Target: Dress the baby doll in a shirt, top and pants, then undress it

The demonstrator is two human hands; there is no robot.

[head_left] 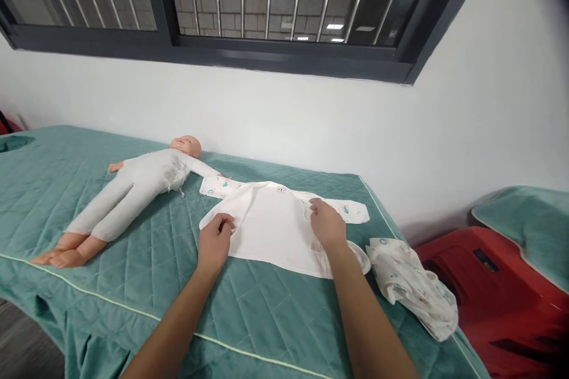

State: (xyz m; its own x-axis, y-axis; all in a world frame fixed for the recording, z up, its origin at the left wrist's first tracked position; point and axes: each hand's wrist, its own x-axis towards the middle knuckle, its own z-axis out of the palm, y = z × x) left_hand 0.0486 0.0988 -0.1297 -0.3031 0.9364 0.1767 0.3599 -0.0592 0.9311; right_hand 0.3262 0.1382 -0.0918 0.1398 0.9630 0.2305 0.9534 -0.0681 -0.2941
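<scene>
A white baby shirt (271, 222) lies spread out on the green quilted cover. Its two sleeves, printed with small coloured figures, stretch out to the left and right, and a small printed label shows at the neck. My left hand (216, 240) is closed in a pinch at the shirt's left front edge. Over on the right side, my right hand (328, 223) has its fingers bent together on the cloth near the right sleeve; its palm is hidden. A baby doll (146, 172) in a whitish body suit lies on its back at the left, one hand close to the left sleeve.
A folded patterned baby garment (411, 284) lies at the bed's right edge. Beyond that edge stands a red plastic chair (480, 272) with a green cloth (528, 222) over it. Behind the bed (249, 320) rises a white wall (284, 112) with a barred window (284, 9).
</scene>
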